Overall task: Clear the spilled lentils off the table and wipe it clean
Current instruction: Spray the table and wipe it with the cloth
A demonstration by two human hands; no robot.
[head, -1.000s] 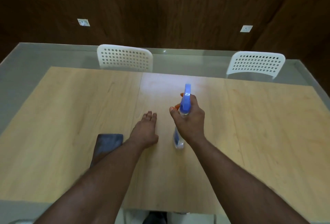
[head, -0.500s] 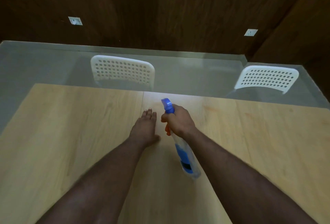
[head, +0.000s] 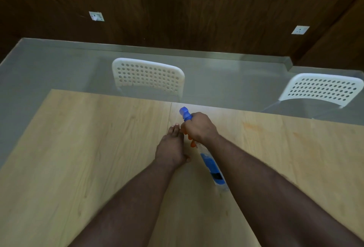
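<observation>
Over the table [head: 98, 158], right hand [head: 199, 127] grips the spray bottle [head: 213, 170]; left hand [head: 171, 149] rests flat.

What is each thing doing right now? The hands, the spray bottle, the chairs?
Right hand: gripping the spray bottle's head.
Left hand: flat on the table, fingers straight, holding nothing.
Spray bottle: held tilted, nozzle pointing away, base toward the person.
Table: no lentils visible.
Two white chairs: empty, across the table.
</observation>
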